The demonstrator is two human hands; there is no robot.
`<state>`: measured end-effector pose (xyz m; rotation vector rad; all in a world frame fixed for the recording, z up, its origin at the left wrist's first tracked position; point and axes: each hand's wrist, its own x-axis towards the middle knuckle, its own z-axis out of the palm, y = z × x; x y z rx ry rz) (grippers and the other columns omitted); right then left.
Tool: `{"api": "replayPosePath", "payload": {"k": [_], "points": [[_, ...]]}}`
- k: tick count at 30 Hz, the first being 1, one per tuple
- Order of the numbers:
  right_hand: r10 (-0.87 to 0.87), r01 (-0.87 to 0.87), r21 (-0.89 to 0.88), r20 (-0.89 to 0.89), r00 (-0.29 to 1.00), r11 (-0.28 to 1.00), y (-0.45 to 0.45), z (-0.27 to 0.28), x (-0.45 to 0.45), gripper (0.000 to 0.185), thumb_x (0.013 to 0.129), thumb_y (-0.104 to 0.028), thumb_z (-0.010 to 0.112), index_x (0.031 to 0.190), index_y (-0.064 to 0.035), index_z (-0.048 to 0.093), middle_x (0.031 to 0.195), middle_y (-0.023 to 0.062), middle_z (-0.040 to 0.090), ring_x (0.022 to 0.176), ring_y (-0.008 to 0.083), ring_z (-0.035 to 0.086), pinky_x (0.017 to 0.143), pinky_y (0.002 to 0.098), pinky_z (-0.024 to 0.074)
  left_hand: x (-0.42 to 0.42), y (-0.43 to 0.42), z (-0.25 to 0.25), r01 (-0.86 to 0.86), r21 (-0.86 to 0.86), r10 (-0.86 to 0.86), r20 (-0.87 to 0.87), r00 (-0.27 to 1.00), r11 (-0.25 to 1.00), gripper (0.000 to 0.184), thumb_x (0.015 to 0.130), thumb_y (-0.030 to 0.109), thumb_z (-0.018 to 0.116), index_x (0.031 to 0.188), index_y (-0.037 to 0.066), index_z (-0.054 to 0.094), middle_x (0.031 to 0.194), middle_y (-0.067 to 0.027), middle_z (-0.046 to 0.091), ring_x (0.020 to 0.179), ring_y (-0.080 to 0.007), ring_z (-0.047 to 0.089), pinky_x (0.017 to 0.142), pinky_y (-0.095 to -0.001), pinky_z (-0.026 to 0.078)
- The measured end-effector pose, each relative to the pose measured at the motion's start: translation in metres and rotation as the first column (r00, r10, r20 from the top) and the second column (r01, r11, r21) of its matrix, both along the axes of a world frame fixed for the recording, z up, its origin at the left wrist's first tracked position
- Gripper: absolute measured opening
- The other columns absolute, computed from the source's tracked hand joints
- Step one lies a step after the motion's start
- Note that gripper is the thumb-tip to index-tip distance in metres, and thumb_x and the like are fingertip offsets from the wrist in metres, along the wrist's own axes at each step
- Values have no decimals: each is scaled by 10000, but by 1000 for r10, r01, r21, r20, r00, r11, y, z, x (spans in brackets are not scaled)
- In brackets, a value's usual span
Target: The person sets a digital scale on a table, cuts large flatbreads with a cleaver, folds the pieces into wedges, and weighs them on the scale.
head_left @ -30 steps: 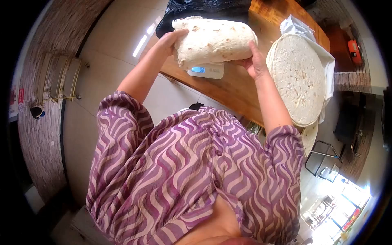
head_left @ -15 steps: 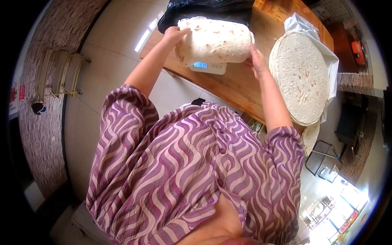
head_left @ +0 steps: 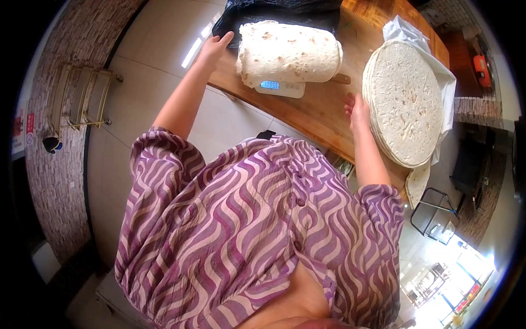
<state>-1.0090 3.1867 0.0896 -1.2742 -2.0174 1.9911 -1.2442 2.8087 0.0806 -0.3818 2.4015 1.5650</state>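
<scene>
A folded bundle of flatbread [head_left: 290,54] with brown spots rests on a white kitchen scale [head_left: 293,89], whose small display is lit blue. My left hand [head_left: 215,47] is off to the left of the bundle, thumb and fingers apart, at the edge of a black plastic bag [head_left: 307,12]; I cannot tell whether it touches the bag. Beside the tall stack of round flatbreads [head_left: 405,104], my right hand [head_left: 357,112] hangs over the table with its fingers spread and nothing in them. A brown wooden handle [head_left: 341,79] sticks out at the bundle's right end.
Everything stands on a wooden table [head_left: 323,118]. White cloth or wrapping [head_left: 446,90] lies under the flatbread stack, and one flatbread droops over the near edge [head_left: 417,183]. A metal rack [head_left: 82,98] stands by the brick-patterned wall on the left.
Both hands have let go of the flatbread bundle, which stays on the scale. My left hand moved left, my right hand right and down. The wooden handle has come into view.
</scene>
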Motion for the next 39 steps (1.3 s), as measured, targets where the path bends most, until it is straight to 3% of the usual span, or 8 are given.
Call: {"api": "replayPosePath", "payload": {"k": [3, 12, 25, 30, 34, 37, 39], "points": [[-24, 23, 15, 38, 999, 1000, -1, -13, 15, 424, 938, -378, 376, 1084, -24, 558, 814, 43, 610, 595, 77, 493, 505, 219, 402, 5, -10, 15, 51, 57, -55, 77, 996, 997, 673, 775, 532, 634, 1194, 12, 550, 1032, -68, 566, 880, -159, 522, 756, -290, 445], [-55, 56, -11, 62, 997, 998, 2, -16, 31, 397, 944, -357, 377, 1086, -38, 566, 794, 43, 605, 579, 65, 492, 491, 202, 402, -2, -24, -9, 72, 59, -76, 71, 995, 996, 592, 777, 522, 638, 1097, 25, 601, 892, -6, 545, 823, -124, 504, 724, -275, 434], [-47, 48, 23, -45, 998, 999, 7, -1, 9, 383, 934, -344, 419, 1027, -9, 581, 783, 47, 583, 585, 90, 510, 497, 217, 412, 14, -2, 6, 33, 118, -38, 36, 999, 992, 590, 788, 499, 642, 1128, 21, 582, 892, -25, 560, 838, -120, 514, 731, -277, 445], [47, -25, 115, -185, 982, 993, 6, 15, -26, 374, 909, -336, 503, 1038, 3, 590, 860, 59, 598, 740, 111, 551, 616, 241, 449, 32, 8, 9, 19, 209, -34, 70, 997, 978, 597, 812, 486, 622, 1182, 23, 550, 992, -57, 593, 896, -145, 544, 775, -274, 458], [256, -174, 260, -324, 911, 950, 3, 12, -75, 399, 888, -351, 556, 1051, 12, 591, 965, 74, 611, 871, 138, 555, 715, 273, 450, 43, 13, 19, 143, 309, -203, 171, 964, 940, 534, 856, 398, 603, 1217, 14, 520, 1017, -69, 603, 931, -147, 566, 789, -260, 460], [323, -338, -4, -283, 903, 941, -15, 22, -105, 412, 876, -380, 570, 1020, 4, 606, 968, 97, 634, 863, 183, 584, 756, 329, 464, 53, 16, 31, 192, 392, -263, 136, 955, 900, 470, 869, 336, 600, 1200, 9, 533, 995, -60, 607, 861, -121, 575, 746, -237, 467], [321, -348, -107, -208, 924, 931, -28, 41, -107, 374, 860, -366, 597, 992, -16, 619, 905, 99, 650, 801, 198, 608, 728, 350, 483, 53, 12, 15, 182, 478, -270, 123, 955, 859, 455, 853, 296, 603, 1170, -24, 543, 911, -52, 601, 776, -110, 558, 664, -249, 467]]}}
